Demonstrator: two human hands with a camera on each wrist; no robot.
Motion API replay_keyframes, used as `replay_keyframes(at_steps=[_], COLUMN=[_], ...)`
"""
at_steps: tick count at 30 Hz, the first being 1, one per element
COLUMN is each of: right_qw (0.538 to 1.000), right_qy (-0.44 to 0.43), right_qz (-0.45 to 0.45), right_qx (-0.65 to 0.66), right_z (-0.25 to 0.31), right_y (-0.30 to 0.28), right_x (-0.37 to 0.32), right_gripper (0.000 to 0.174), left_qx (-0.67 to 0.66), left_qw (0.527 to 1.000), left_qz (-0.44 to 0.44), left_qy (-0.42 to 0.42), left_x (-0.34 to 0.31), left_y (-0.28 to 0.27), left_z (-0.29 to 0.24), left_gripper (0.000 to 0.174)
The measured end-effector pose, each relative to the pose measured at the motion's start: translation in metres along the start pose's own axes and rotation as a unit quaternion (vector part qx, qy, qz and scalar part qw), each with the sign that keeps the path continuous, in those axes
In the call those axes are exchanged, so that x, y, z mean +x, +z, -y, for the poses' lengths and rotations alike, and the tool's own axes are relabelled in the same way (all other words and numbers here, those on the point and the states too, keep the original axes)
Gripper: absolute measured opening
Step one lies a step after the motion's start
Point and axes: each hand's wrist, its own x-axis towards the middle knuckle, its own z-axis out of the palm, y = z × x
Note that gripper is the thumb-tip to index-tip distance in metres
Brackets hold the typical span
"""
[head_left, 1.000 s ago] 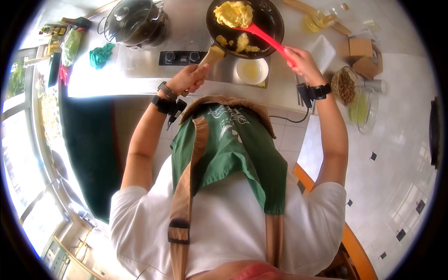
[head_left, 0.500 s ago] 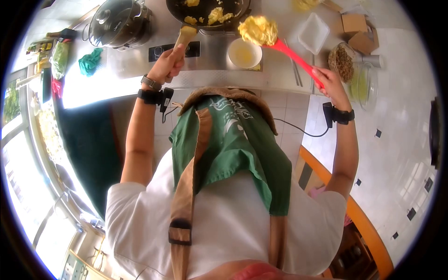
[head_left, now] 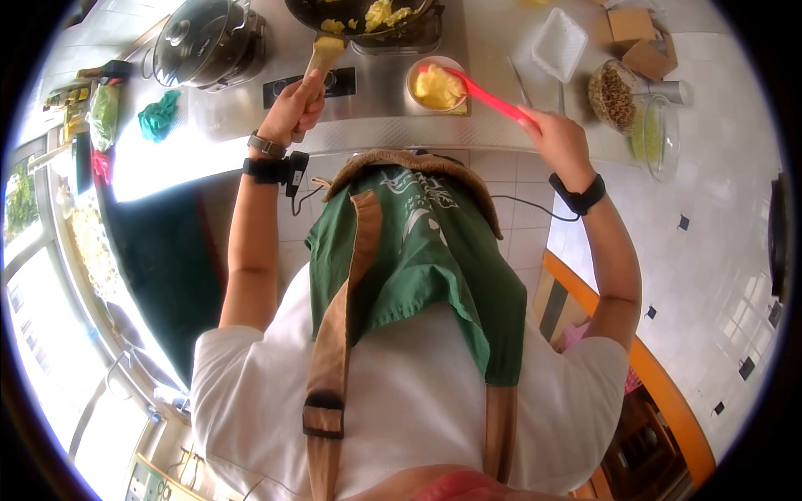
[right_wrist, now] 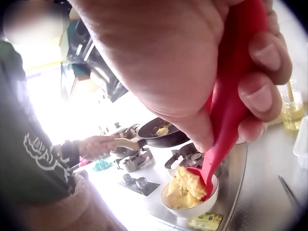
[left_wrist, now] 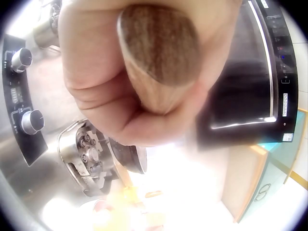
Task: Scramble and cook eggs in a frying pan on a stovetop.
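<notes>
My left hand [head_left: 291, 110] grips the wooden handle [head_left: 326, 55] of a dark frying pan [head_left: 311, 13]; pieces of scrambled egg [head_left: 380, 15] lie in the pan. In the right wrist view the pan is raised beside a bare burner [right_wrist: 192, 158]. With the right hand [head_left: 560, 144] I hold a red spatula [head_left: 494, 102] by its handle. Its head is down in a small white bowl [right_wrist: 192, 211], among a heap of scrambled egg [right_wrist: 185, 188] that rises above the rim. Part of the spatula head is hidden by egg.
A lidded pot [head_left: 196, 46] stands on the left burner, with a teal cloth [head_left: 159, 115] nearby. To the right are a white tray [head_left: 560, 46], cardboard boxes [head_left: 639, 42], a basket of brown bits [head_left: 611, 96] and a glass bowl [head_left: 660, 142]. A yellow packet [right_wrist: 206, 222] lies beside the white bowl.
The spatula carried a lump of egg out of the pan, rightward, then down into the white bowl. My left hand and the pan shifted left in view.
</notes>
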Motion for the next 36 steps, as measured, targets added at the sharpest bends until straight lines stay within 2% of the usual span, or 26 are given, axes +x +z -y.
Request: replay_keyframes(at_steps=[1, 2, 4, 5, 7, 14, 16, 17, 19, 21, 23, 27, 31, 36], right_qw=[0.997, 0.997, 0.985, 0.985, 0.973, 0.977, 0.988, 0.988, 0.98, 0.98, 0.964, 0.944, 0.944, 0.958], right_qy=[-0.024, -0.024, -0.069, -0.069, -0.084, -0.074, -0.024, -0.027, -0.023, -0.027, -0.064, -0.144, -0.179, -0.182], right_qz=[-0.01, -0.01, -0.07, -0.069, -0.125, -0.141, -0.149, -0.152, -0.188, -0.193, -0.259, -0.293, -0.257, -0.199], right_qx=[-0.072, -0.072, -0.144, -0.144, -0.176, -0.144, -0.03, -0.03, 0.062, 0.047, 0.004, -0.044, -0.108, -0.099], right_z=[0.006, 0.008, 0.011, 0.012, 0.013, 0.007, 0.011, 0.014, 0.022, 0.028, 0.04, 0.059, 0.072, 0.058], right_y=[-0.003, -0.004, -0.005, -0.005, -0.006, -0.004, -0.015, -0.02, -0.033, -0.037, -0.034, -0.012, -0.005, -0.023], right_x=[0.0, -0.001, -0.003, -0.004, -0.005, -0.014, -0.015, -0.012, -0.001, 0.018, 0.044, 0.09, 0.093, 0.06], right_gripper=[0.025, 0.025, 0.027, 0.027, 0.028, 0.029, 0.027, 0.027, 0.025, 0.027, 0.03, 0.041, 0.045, 0.044], left_qx=[0.0, 0.001, 0.003, 0.0, -0.003, 0.018, 0.028, 0.041, 0.053, 0.058, 0.061, 0.061, 0.06, 0.082], left_qw=[1.0, 1.0, 1.0, 1.0, 1.0, 1.0, 1.0, 0.999, 0.999, 0.998, 0.998, 0.998, 0.997, 0.996], left_qz=[0.0, 0.001, 0.002, 0.002, 0.001, -0.003, -0.007, -0.007, -0.009, -0.003, -0.005, 0.019, 0.034, 0.036], left_qy=[0.0, 0.0, 0.0, 0.0, -0.001, -0.001, 0.006, 0.002, 0.002, -0.007, -0.006, -0.013, -0.023, -0.014], left_x=[0.0, 0.0, -0.001, -0.001, -0.001, -0.001, -0.003, -0.005, -0.007, -0.009, -0.01, -0.013, -0.015, -0.018], left_y=[-0.001, -0.002, -0.002, -0.002, -0.003, -0.003, -0.001, 0.0, 0.002, 0.005, 0.009, 0.018, 0.026, 0.03], left_z=[0.0, 0.0, 0.0, 0.0, 0.001, 0.001, 0.0, 0.0, -0.002, -0.002, -0.002, 0.002, 0.004, 0.008], left_gripper=[0.041, 0.041, 0.041, 0.041, 0.041, 0.042, 0.042, 0.042, 0.042, 0.041, 0.041, 0.042, 0.044, 0.043])
